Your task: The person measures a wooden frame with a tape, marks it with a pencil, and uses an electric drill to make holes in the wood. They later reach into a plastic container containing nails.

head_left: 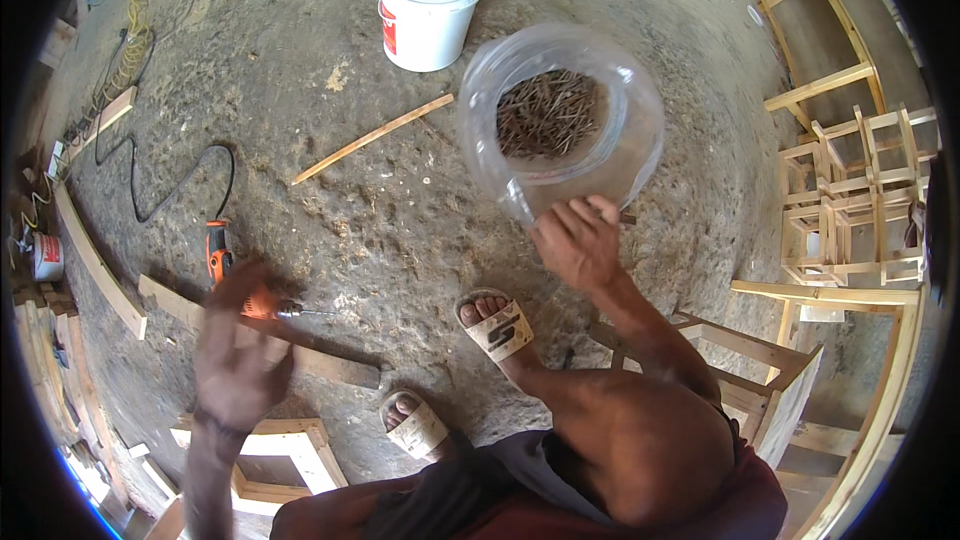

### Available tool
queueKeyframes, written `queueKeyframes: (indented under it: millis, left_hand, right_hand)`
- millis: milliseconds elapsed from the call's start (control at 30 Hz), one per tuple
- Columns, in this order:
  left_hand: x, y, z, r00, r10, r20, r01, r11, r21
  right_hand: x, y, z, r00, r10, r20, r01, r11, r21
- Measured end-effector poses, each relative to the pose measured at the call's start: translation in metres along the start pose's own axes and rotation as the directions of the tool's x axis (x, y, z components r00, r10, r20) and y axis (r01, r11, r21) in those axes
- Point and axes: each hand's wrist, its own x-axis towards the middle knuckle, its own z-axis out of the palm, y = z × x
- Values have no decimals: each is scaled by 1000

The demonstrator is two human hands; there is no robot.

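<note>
My right hand (pixel 580 248) is closed on the near edge of a clear plastic container (pixel 635 155); whether it is a bag or a tub I cannot tell. Many brown, rusty-looking nails (pixel 550 115) lie in its bottom. A small brown piece sticks out beside my fingers. On the left, my left hand (pixel 240 370) is smeared by motion, so its fingers do not show clearly. It hangs in front of an orange and black power drill (pixel 260 304), partly hiding it. The drill lies by a curved wooden strip (pixel 330 367), its bit pointing right.
A white lidded bucket (pixel 430 15) stands ahead. A thin wooden stick (pixel 372 138) lies on the rough floor. The drill's black cord (pixel 135 175) winds off to the left. Wooden frames (pixel 850 200) stand at the right, and another frame (pixel 290 450) sits near my left forearm.
</note>
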Motion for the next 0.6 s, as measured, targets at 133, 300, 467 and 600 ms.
queueKeyframes:
  millis: [133, 300, 467, 600]
  left_hand:
    - [136, 53, 66, 725, 683, 86, -686, 708, 165]
    - [179, 82, 139, 816, 570, 93, -577, 794, 189]
    - [188, 76, 153, 790, 612, -13, -602, 781, 167]
    - [193, 76, 151, 789, 612, -49, -603, 788, 125]
  right_hand:
    - [-21, -8, -12, 997, 69, 21, -69, 997, 29]
    - [-24, -18, -25, 991, 88, 99, -94, 994, 59]
    - [-13, -15, -60, 970, 84, 227, -126, 976, 176]
    - [27, 1, -67, 848, 220, 482, -287, 955, 70]
